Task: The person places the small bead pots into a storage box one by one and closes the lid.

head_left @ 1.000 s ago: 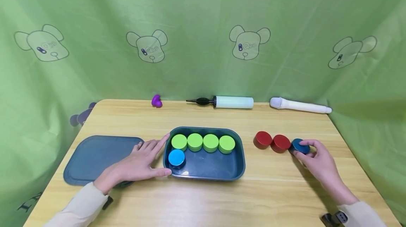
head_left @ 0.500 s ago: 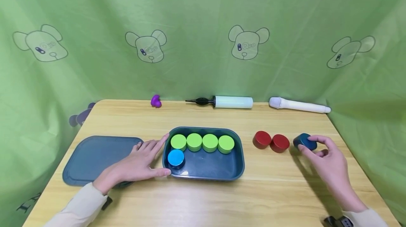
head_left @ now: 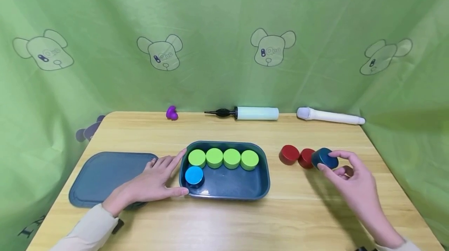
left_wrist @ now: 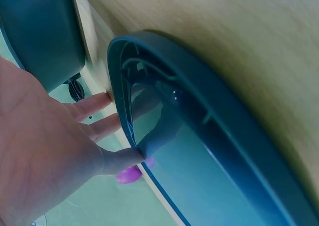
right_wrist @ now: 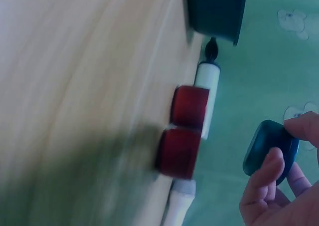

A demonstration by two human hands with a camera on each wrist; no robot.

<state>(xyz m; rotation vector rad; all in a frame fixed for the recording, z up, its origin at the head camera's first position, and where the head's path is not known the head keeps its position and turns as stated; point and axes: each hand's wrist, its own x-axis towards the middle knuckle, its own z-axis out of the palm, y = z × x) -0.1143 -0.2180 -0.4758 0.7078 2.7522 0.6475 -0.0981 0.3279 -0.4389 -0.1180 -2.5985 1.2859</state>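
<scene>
A dark blue container [head_left: 225, 197] holds several green round blocks [head_left: 232, 159] in a row along its back side and one blue round block [head_left: 194, 176] at its front left. My left hand [head_left: 154, 181] lies with fingers spread between the container and a flat dark lid [head_left: 108, 177], thumb and forefinger touching the container's left end. Raised off the table, a dark blue round block [head_left: 323, 158] is pinched between thumb and fingers of my right hand [head_left: 357, 186]. Two red round blocks [head_left: 289, 154] stand just left of it, one partly covered by the held block.
Along the table's back edge lie a purple object [head_left: 172, 113], a pump with a black nozzle [head_left: 257, 113] and a white microphone-shaped object [head_left: 329, 116]. Green cloth [head_left: 217, 68] with printed animal heads hangs behind and at both sides.
My right hand has lifted the dark blue block from beside the red ones, first shifting right, then back left over the nearer red block. The left hand has stayed at the container.
</scene>
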